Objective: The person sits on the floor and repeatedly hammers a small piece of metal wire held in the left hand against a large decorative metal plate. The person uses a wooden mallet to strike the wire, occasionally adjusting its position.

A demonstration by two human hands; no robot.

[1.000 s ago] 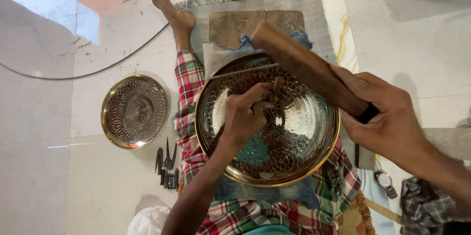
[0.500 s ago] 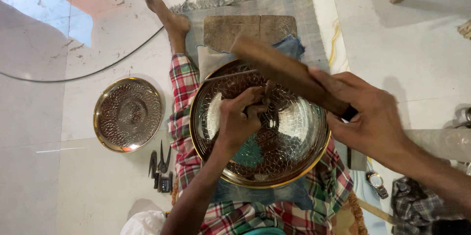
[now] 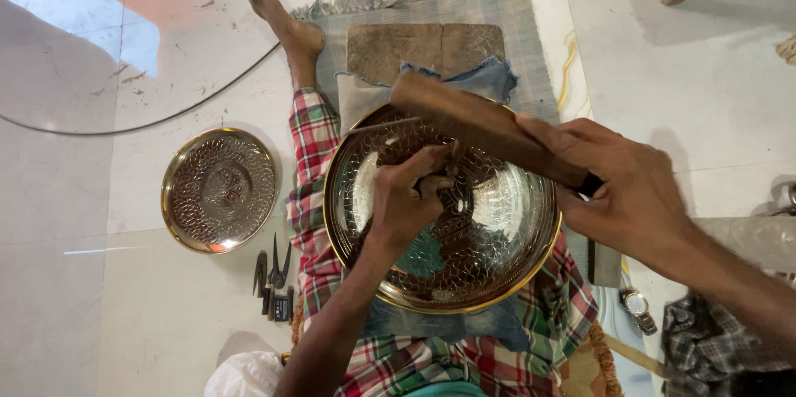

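1. Head view: the person sits on the floor with a large brass plate (image 3: 464, 239) resting across the lap, over a checked red and green cloth (image 3: 311, 157).
2. The left hand (image 3: 406, 198) is curled shut around a thin metal punch (image 3: 452, 167), pinching it upright with its tip on the plate's patterned centre.
3. The right hand (image 3: 622, 190) is wrapped tight round the near end of a long wooden mallet (image 3: 481, 125), which lies slantwise above the punch head, touching or just over it; I cannot tell which.
4. The step in hand looks like chasing the pattern into the metal. The next blow calls for a steady punch, square to the surface, and a short, measured lift of the mallet.
5. Left of the lap a smaller embossed plate (image 3: 220, 190) lies on the floor, with dark pliers (image 3: 274, 277) near it.
6. Against the earlier frame, the mallet sits lower over the punch, and the small plate and plate in the lap keep their places.
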